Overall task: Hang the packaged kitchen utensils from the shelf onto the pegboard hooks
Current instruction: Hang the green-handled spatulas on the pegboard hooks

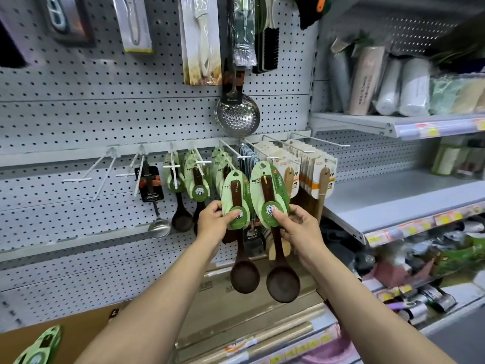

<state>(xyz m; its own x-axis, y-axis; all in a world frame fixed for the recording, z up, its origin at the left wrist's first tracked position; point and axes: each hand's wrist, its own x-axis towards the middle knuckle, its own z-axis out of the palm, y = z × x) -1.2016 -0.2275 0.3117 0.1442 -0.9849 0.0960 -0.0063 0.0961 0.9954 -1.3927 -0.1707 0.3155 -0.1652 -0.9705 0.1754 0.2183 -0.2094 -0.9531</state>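
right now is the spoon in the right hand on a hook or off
Off. The right hand pinches the spoon's green card in front of the hooks; no hook passes through its hang hole.

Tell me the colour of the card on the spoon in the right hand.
Green, with a round white logo; the backing card shows best in the head view.

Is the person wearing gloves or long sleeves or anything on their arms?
No. Both forearms are bare as far as the picture shows, with no sleeves in view. The left hand and right hand have no gloves, and I can see no rings, watch or bracelets.
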